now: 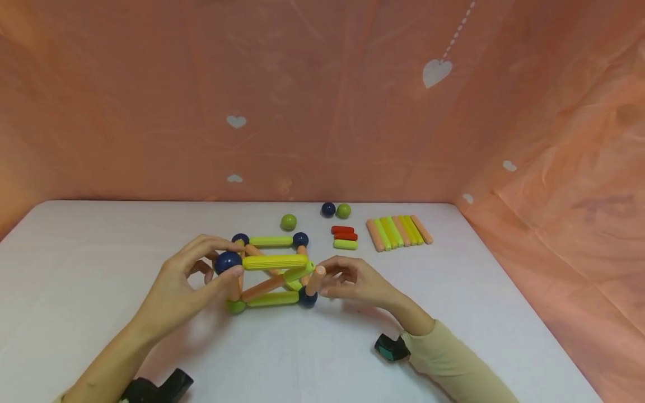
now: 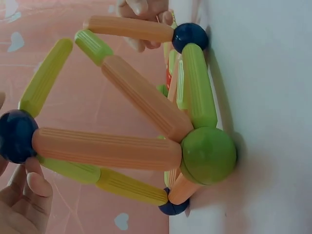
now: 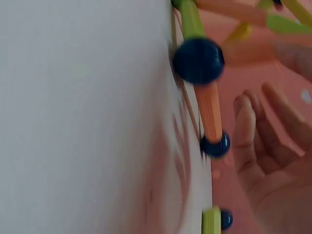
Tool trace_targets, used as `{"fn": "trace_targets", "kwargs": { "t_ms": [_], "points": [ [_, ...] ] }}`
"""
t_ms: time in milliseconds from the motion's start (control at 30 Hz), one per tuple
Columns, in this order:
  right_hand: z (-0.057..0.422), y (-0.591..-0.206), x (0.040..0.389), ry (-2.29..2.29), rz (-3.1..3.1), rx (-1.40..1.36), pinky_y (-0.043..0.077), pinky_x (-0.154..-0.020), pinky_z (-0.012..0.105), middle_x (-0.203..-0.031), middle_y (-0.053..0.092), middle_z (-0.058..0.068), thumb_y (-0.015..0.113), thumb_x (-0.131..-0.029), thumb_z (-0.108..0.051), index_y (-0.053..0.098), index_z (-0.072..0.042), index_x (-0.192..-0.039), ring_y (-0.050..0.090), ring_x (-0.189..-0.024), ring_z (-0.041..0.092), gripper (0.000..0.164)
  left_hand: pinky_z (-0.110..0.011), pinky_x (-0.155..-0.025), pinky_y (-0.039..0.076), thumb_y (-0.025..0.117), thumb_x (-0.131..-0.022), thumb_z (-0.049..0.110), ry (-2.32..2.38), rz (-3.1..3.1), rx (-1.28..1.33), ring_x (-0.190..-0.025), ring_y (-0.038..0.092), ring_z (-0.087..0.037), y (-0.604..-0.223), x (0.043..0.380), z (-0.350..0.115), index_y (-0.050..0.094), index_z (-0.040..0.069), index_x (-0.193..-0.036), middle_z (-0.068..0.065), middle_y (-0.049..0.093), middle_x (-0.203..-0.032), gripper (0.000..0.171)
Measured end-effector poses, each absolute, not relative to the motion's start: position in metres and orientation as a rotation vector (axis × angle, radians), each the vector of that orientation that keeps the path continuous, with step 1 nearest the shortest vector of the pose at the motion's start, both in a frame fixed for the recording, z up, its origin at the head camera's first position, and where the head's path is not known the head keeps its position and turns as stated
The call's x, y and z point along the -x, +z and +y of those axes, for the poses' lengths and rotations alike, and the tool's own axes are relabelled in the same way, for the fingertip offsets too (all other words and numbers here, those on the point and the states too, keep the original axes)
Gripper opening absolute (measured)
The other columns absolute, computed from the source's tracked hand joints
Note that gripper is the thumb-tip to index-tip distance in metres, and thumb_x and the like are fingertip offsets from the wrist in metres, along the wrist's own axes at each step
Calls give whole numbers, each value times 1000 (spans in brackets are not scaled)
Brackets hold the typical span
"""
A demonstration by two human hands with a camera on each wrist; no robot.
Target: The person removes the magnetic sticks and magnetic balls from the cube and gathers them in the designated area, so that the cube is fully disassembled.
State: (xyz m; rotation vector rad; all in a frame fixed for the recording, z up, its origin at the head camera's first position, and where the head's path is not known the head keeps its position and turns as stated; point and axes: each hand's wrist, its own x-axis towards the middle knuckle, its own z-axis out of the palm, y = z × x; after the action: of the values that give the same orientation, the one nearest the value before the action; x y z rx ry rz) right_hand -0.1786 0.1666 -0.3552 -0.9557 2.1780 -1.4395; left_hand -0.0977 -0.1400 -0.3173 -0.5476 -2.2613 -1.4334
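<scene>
A frame of magnetic sticks and balls stands on the table. My left hand (image 1: 188,277) pinches the dark blue ball (image 1: 228,262) at its raised left corner between thumb and fingers. From that ball a yellow stick (image 1: 274,262) reaches right, and an orange stick (image 2: 107,148) runs down to a green ball (image 2: 208,156) at the base. At the base's near right, another blue ball (image 1: 308,297) carries an upright orange stick (image 1: 316,281). Beside that stick is my right hand (image 1: 355,281), fingers loosely bent; whether a fingertip touches it is unclear.
Behind the frame lie a loose green ball (image 1: 289,222), a blue ball (image 1: 328,210) and another green ball (image 1: 344,211). Short red sticks (image 1: 344,237) and a short green stick (image 1: 345,244) lie nearby. Several long sticks (image 1: 400,232) form a row at the right.
</scene>
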Motion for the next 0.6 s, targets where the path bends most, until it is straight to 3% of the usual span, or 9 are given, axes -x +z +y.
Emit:
{"fn": "trace_targets", "kwargs": {
  "t_ms": [200,333,433,600],
  "points": [
    [145,-352,165,-1312,2348,968,50,-76,23,-103,70,9,75,-81,-10,63,-2,-112,58,-86,13,34,-16,-63,42,76,-80,3,-1384,-2311,510,-82,51,-5,-320,100,-137,65,12,-104,8,61,-102,28],
    [139,-356,159,-1241,2456,1034,50,-76,21,-103,69,9,73,-83,-5,64,-5,-91,59,-88,11,12,-17,-62,42,73,-83,6,-1392,-2363,488,-81,51,-6,-320,101,-135,63,13,-104,2,64,-102,24],
    [139,-357,156,-1227,2486,1082,51,-74,21,-104,69,10,69,-85,-2,62,-6,-82,62,-93,14,10,-18,-63,43,71,-86,10,-1395,-2403,487,-83,50,-7,-320,100,-135,62,13,-104,-2,66,-106,21],
    [138,-358,155,-1225,2511,1097,52,-73,21,-105,69,10,67,-86,1,65,-4,-84,64,-96,18,6,-18,-63,43,70,-87,11,-1373,-2418,482,-84,51,-7,-320,100,-136,61,13,-105,-6,67,-108,20]
  ]
}}
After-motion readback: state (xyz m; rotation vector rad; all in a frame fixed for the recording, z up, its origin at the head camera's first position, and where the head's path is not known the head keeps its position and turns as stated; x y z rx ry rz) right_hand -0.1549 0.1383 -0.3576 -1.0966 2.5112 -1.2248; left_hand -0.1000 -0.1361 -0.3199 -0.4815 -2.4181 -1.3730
